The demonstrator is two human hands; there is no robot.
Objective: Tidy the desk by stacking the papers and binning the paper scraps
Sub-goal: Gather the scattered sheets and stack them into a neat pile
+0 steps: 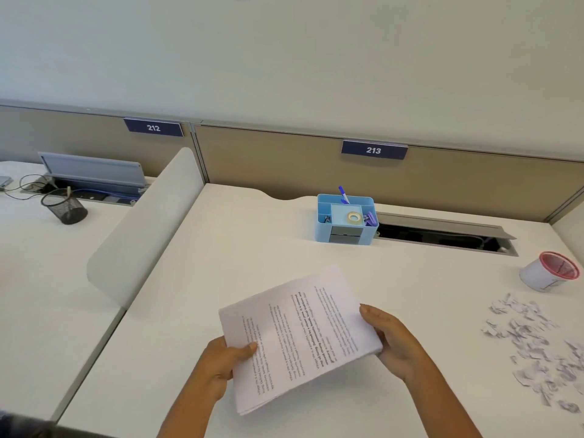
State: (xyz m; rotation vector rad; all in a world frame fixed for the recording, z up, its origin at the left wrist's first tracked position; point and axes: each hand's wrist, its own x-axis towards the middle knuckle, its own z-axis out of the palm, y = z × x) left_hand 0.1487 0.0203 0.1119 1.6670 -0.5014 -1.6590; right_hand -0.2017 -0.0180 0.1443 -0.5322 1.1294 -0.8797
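Both hands [303,358] clamped on the paper stack [300,336], scraps [537,346] and bin [548,271] rightward, organizer [346,221] behind.

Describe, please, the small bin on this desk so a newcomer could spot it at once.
Start at the desk under sign 213 and look to its far right edge. Beyond the paper scraps a small white bin lies tipped over. Its red rim and lining set it apart from the blue organiser.
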